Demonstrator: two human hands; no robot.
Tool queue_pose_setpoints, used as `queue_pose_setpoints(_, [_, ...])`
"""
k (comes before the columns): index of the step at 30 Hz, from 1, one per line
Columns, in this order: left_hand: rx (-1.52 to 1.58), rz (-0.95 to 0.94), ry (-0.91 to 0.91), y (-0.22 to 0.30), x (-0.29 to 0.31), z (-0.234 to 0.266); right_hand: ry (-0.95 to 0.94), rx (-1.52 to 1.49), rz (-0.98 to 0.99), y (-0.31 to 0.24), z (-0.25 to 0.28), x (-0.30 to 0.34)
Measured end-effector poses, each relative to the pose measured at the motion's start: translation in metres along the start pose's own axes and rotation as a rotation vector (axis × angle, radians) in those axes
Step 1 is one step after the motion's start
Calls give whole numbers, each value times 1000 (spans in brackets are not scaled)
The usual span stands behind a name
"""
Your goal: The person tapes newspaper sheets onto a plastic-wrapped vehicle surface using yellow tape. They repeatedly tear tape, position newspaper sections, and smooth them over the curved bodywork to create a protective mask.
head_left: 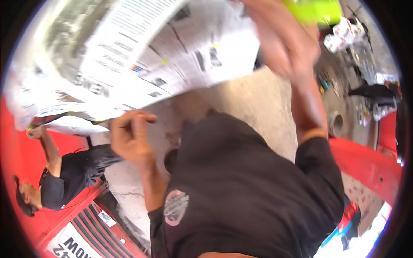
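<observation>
Newspaper [193,56] just beyond left grip [131,137], alongside blurred right grip [286,47]; cannot tell whether either clamped on it

Newspaper sheet [193,53], top: most print of any surface in view. Bold black capitals in a large heading [92,87] near its lower left edge, inverted from the wearer's side. Above the heading, lines of mid-sized dark type, blurred. Across the rest, narrow columns of fine type, too small to make out, set among small pictures; a few yellow specks.

White panel [84,254], lower left, beside a dark-slatted grille [92,225] on red bodywork: heavy black letters and digits, upside down, part cut by the rim.

Small pale sticker [107,218] on the grille: markings too small to tell.

Black shirt [245,172], wearer's own: pale oval emblem [177,207], reddish edge, grey lettering-like marks, illegible.
</observation>
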State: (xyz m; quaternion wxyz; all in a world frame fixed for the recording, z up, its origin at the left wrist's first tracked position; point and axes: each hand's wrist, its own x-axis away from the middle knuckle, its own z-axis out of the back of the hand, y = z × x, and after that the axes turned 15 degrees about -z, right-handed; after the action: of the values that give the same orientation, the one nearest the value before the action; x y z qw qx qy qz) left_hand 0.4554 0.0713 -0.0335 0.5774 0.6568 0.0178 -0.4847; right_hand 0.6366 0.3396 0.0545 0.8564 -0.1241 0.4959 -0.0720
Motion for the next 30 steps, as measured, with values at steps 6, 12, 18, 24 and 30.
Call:
queue_pose_setpoints(6, [320,228,-109,-19,-1,9,-263,-293,-688,-42,-33,76])
queue_pose_setpoints(12, [245,18,-386,-21,-25,-5,-545,-704,-920,-86,-44,54])
queue_pose_setpoints(18, [423,29,-487,-30,-22,21,-238,-416,-541,-94,-36,41])
queue_pose_setpoints(24, [699,-95,-415,-2,-37,102,-173,500,-194,-117,-58,-33])
queue_pose_setpoints(30, [638,-1266,593,84,-62,160,-201,768,-119,-71,-72,-48])
